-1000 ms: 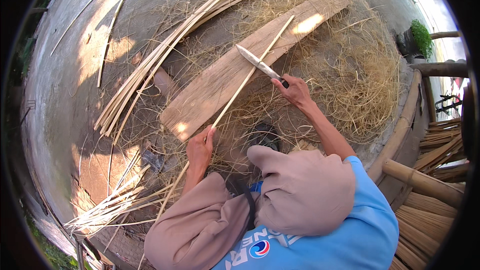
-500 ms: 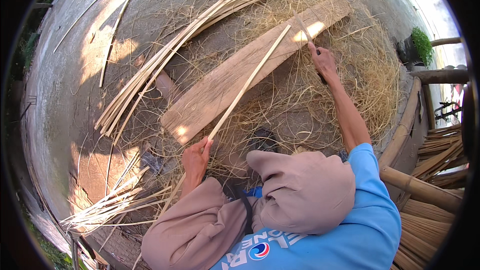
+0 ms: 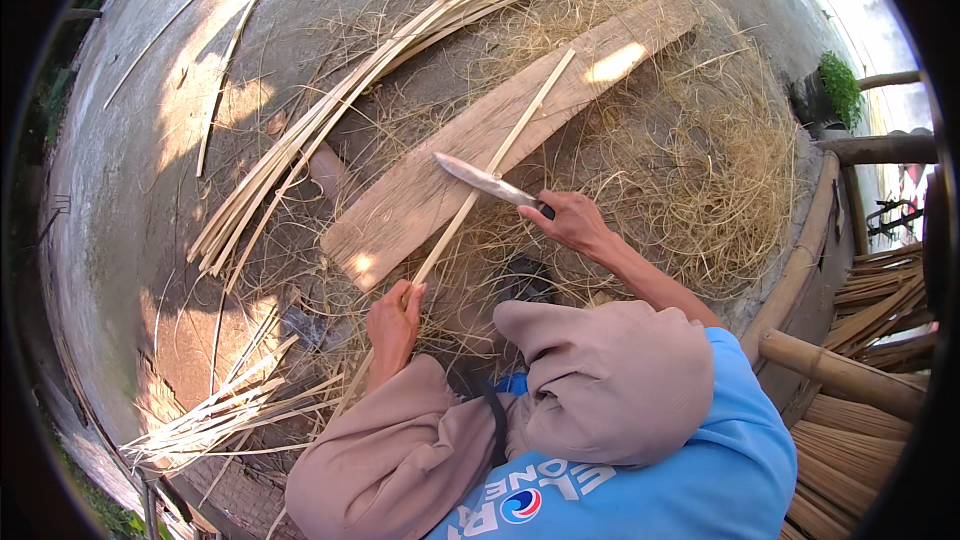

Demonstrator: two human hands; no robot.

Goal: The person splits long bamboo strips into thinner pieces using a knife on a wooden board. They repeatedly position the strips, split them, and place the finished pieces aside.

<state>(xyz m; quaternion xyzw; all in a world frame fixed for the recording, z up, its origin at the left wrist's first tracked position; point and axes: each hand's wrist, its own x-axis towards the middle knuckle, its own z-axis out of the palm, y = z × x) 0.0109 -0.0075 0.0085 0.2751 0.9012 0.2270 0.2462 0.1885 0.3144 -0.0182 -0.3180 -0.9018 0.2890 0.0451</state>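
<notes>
Loose strips [image 3: 230, 415], lower left: one heap, pale, too tangled to be counted. Left hand [image 3: 393, 320]: one, closed; by it one strip [image 3: 522, 125] is held near its lower part. The strip is long, slender, straw-coloured, slanted across one board [image 3: 480, 135], which is flat, brown, grained, marked by two bright patches. Knife [image 3: 497, 186]: one, dark-handled, its greyish blade crossed over the strip. Right hand [image 3: 572, 223]: one, wrapped around the knife's handle. Fibre shavings [image 3: 720, 190]: one spread, curled, yellowish.
</notes>
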